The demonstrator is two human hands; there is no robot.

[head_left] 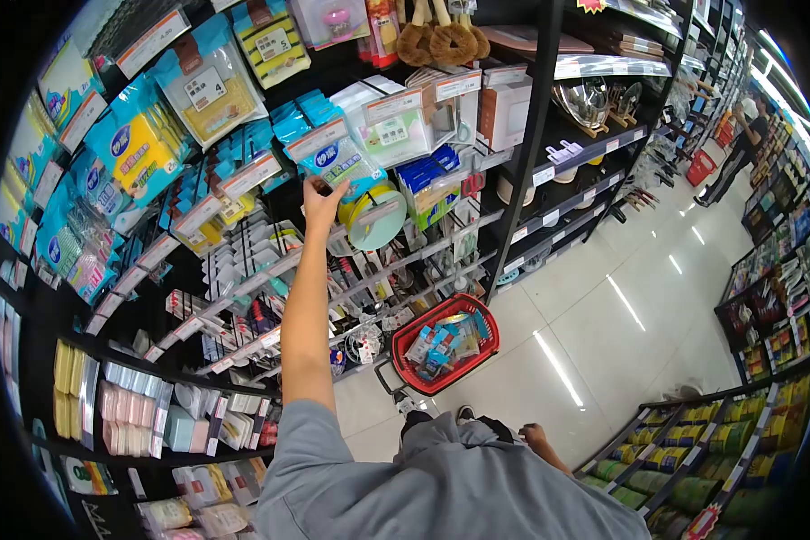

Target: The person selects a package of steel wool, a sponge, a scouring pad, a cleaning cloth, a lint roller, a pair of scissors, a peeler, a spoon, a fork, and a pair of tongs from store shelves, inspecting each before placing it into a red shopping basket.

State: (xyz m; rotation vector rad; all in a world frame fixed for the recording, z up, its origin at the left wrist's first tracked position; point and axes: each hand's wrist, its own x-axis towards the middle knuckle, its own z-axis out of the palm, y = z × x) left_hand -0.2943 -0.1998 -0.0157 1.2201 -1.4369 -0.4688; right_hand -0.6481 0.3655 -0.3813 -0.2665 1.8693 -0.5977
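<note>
Head view: left hand [323, 198] at the lower edge of a hanging blue packet [340, 160], up and left of the red basket [466, 367]; cannot tell whether pinched. Right hand [534, 436] hangs right of the basket, grip not discernible.

A wrinkled grey shirt [495, 490] with a short left sleeve [306, 443]; just past the shirt's front, dark trousers [497, 428]; beyond the shirt, a dark, pale-toed shoe [465, 412].
</note>
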